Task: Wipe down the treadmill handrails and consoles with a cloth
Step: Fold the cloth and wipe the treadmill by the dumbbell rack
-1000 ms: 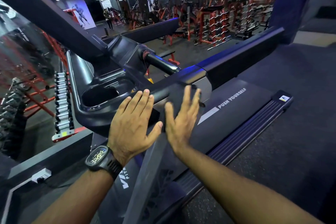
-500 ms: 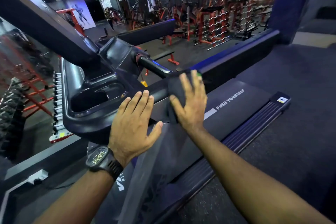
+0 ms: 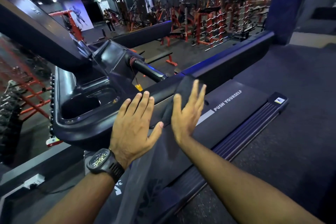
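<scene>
A black treadmill handrail (image 3: pixel 234 60) runs from the console (image 3: pixel 87 107) toward the upper right. A dark cloth (image 3: pixel 181 89) lies draped over the rail near the console. My right hand (image 3: pixel 187 112) presses flat on the cloth with straight fingers, blurred by motion. My left hand (image 3: pixel 134 125) rests flat on the console's near edge next to it, fingers straight, a black watch on the wrist. The console's cup tray is a dark hollow to the left of my left hand.
The treadmill belt (image 3: pixel 236 107) with the words "PUSH YOURSELF" lies below the rail. A short grip bar (image 3: pixel 149 71) with a yellow tag sticks out of the console. Red weight racks (image 3: pixel 209 23) fill the gym behind. A power socket (image 3: pixel 34 181) sits low on the left.
My right hand has slid with the cloth along the rail, first away from me, then back down toward the console. My left hand stays on the console edge.
</scene>
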